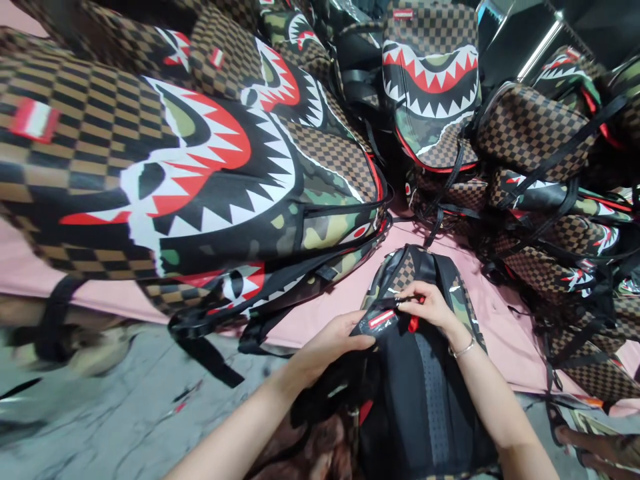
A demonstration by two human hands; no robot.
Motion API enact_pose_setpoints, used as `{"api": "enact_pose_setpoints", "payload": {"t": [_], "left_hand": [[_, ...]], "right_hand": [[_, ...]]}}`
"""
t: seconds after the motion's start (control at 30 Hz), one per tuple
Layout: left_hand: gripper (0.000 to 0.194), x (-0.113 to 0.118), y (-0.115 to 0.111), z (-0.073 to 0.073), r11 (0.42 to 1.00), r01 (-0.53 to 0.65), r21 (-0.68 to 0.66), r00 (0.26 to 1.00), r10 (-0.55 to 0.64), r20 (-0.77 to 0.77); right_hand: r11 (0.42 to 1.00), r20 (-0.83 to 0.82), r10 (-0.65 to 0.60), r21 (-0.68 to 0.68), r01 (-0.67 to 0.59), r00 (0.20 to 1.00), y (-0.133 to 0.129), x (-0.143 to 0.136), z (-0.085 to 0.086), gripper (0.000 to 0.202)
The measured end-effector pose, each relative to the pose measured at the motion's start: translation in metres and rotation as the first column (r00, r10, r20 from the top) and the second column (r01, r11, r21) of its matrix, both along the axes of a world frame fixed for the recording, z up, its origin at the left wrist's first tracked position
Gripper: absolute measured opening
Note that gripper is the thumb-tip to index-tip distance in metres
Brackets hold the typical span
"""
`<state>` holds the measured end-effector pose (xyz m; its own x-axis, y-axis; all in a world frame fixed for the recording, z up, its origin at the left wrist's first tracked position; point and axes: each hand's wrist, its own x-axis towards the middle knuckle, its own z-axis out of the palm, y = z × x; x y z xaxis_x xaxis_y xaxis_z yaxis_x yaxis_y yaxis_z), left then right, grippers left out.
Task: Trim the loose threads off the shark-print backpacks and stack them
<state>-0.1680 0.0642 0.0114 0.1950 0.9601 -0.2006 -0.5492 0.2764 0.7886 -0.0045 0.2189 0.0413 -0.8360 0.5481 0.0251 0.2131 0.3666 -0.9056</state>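
A black-backed backpack (410,393) lies in front of me with its padded back panel up and camouflage and checkered sides showing. My left hand (340,337) grips a black strap piece between thumb and fingers. On that piece sits a red-and-white label (381,319), under what looks like clear shiny plastic. From the other side my right hand (425,307), fingers pinched together, meets the edge of the same piece; exactly what lies between its fingertips is too small to make out. A small red tab (413,323) hangs just below the right fingers.
Large checkered shark-mouth backpacks (225,173) are piled at the left on a pink-covered table (320,313). Another stands upright behind (431,80). More bags with loose black straps (540,133) crowd the right. Below the table edge is a marbled floor (150,413).
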Motion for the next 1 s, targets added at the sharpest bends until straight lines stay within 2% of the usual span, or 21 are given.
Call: {"api": "enact_pose_setpoints", "payload": {"t": [0.03,0.1,0.23,0.53,0.83,1.0], "left_hand": [[0.044,-0.002,0.000,-0.001,1.000,-0.006,0.013,0.999,0.005,0.048],[0.051,-0.004,-0.001,-0.004,0.999,-0.026,0.028,0.992,0.022,0.128],[0.056,-0.005,0.000,-0.010,0.999,-0.029,0.031,0.978,0.022,0.207],[0.063,-0.004,0.004,-0.010,1.000,-0.008,0.002,0.983,0.008,0.184],[0.061,-0.002,0.003,-0.006,1.000,-0.017,-0.007,0.983,0.018,0.182],[0.061,0.001,0.004,0.001,0.999,-0.029,0.025,0.994,0.026,0.108]], "right_hand": [[0.996,-0.044,-0.071,0.044,0.073,0.996,0.003,0.004,-0.003,0.024],[0.980,-0.112,-0.132,0.137,0.146,0.985,0.008,0.013,-0.008,0.023],[0.964,-0.137,-0.149,0.198,0.175,0.979,0.015,0.027,-0.017,0.018],[0.963,-0.119,-0.023,0.265,0.054,0.993,0.013,0.016,-0.020,0.017],[0.910,-0.098,0.060,0.415,-0.014,0.993,0.009,0.011,-0.017,0.018],[0.889,-0.052,0.106,0.453,-0.071,0.993,0.002,0.005,-0.010,0.022]]}}
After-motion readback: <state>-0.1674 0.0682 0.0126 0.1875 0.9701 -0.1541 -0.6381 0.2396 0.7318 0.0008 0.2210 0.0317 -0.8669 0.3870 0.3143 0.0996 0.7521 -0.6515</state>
